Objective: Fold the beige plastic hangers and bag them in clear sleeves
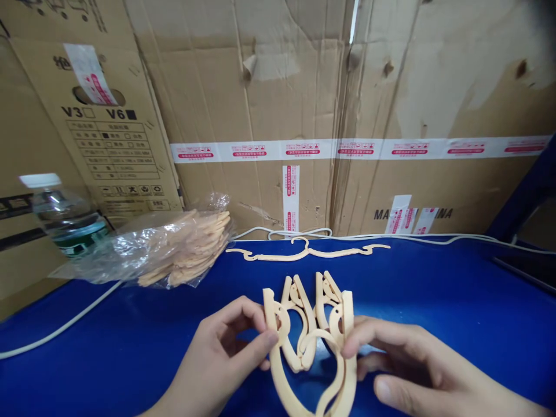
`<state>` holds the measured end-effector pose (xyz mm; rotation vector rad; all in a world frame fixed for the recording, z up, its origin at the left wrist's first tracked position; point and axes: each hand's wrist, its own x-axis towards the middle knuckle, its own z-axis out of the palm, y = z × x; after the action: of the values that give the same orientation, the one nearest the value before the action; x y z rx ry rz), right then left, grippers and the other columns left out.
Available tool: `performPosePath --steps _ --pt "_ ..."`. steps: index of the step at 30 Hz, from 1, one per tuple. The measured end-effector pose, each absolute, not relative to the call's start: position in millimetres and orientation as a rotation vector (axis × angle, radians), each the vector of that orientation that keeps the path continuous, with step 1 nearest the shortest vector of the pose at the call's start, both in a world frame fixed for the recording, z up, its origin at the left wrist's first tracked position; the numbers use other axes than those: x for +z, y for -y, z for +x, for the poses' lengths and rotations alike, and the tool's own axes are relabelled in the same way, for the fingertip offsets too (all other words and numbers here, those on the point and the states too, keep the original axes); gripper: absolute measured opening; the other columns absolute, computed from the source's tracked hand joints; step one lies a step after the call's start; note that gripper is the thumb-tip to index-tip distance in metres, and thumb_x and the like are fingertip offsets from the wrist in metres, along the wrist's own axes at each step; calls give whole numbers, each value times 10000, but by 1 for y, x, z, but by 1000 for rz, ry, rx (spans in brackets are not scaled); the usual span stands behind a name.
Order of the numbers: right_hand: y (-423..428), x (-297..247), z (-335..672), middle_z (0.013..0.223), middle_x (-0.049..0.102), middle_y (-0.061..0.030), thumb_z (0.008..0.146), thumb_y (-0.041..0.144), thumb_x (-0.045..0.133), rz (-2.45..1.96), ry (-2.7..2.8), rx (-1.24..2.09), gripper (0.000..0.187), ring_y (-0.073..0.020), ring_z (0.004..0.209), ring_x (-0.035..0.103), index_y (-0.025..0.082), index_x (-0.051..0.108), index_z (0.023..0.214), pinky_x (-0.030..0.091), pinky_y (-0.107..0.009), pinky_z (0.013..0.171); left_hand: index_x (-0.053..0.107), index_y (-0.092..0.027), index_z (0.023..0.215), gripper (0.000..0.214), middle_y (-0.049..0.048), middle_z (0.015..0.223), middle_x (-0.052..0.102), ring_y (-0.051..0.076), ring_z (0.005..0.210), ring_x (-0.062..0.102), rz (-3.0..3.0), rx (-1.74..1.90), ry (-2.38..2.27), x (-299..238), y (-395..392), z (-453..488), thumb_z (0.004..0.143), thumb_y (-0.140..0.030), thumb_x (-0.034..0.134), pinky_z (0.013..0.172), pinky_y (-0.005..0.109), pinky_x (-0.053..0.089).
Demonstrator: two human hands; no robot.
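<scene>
A beige plastic folding hanger point(282, 379) stands in front of me with its two arms folded up into a narrow U and its hook curling between them. My left hand point(226, 353) pinches the left arm between thumb and index finger. On the right arm, the index finger of my right hand point(417, 362) presses its front, other fingers lie by its outer side, and the thumb is held apart. Just behind lies a second folded hanger point(309, 315), partly covered by the first. Farther back, an unfolded hanger point(282, 256) lies spread out, hook toward the cardboard.
At the left, a clear plastic bag point(130, 246) holds a stack of beige hangers point(200, 246). A water bottle point(69, 214) with a white cap stands beside it. Cardboard point(243, 110) walls the back of the blue table point(130, 336), and a white cable point(430, 237) runs along it.
</scene>
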<state>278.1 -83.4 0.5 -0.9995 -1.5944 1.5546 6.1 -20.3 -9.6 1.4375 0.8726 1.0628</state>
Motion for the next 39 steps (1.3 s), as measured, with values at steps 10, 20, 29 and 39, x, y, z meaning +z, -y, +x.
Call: performPosePath --steps 10,20,29,39 --pt "94 0 284 1599 320 62 968 330 598 -969 1652 1556 403 -278 1336 497 491 557 1335 417 -428 1114 712 -328 1198 397 71 1470 533 327 1231 609 1647 854 -596 -8 35 -1 827 -195 766 958 411 569" --pt "95 -6 285 1599 324 56 942 298 635 -1004 1673 1378 436 -252 1241 596 501 566 1323 479 -397 1076 641 -354 1304 441 70 1576 391 371 1389 429 1724 810 -513 -4 40 -3 874 -306 730 1047 509 476" --pt "96 -7 288 1591 344 14 942 269 631 -1046 1731 1227 455 -259 1237 601 459 560 1349 481 -408 1073 611 -352 1343 451 61 1542 450 343 1423 379 1791 843 -416 7 43 0 901 -307 691 1121 494 368" --pt "98 -1 286 1551 411 -12 924 299 660 -999 1725 1349 450 -280 1202 621 418 570 1348 497 -448 1060 673 -376 1261 419 62 1541 449 362 1349 489 1640 841 -513 -2 42 4 850 -385 750 1034 497 490"
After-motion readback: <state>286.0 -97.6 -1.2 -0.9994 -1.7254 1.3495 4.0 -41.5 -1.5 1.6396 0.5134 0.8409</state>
